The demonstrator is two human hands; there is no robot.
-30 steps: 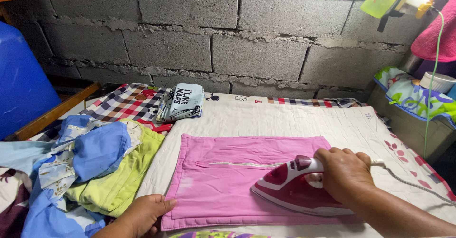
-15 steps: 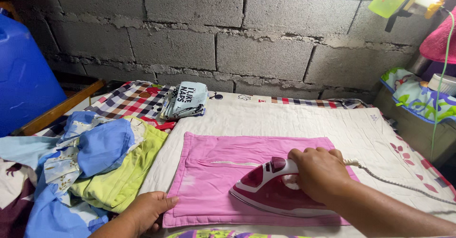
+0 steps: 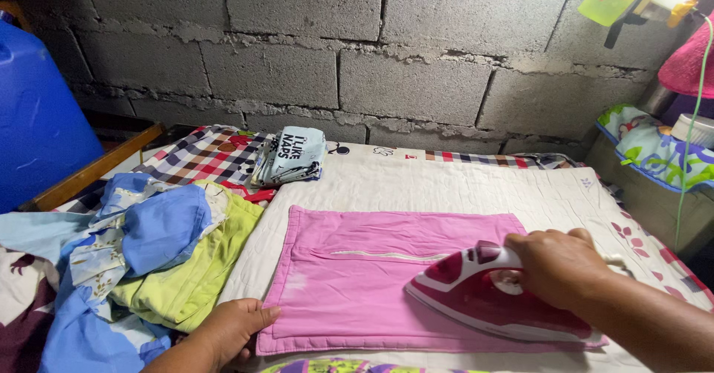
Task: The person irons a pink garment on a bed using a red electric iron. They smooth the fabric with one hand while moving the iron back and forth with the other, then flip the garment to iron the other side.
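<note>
Right hand: the right hand [image 3: 559, 267] is clamped around the handle of the red and white iron [image 3: 494, 295], whose soleplate lies flat on the right part of the pink cover [image 3: 357, 284]
Left hand: the left hand [image 3: 223, 333] lies flat, fingers together, pinning the cover's near left corner on the padded tabletop [image 3: 446, 183]
Scorch risk: if the iron lingers in one spot, the fabric could mark
Zip risk: the white zip [image 3: 387, 255] lies just beside the iron's tip and could snag or soften under heat
Cord risk: the cord [image 3: 621, 261] trails right and could tug
Crease risk: the cover could bunch if the left hand lifts
Change: half a second earlier the iron sat nearer the cover's middle; now it is further right, and the left hand has not moved
</note>
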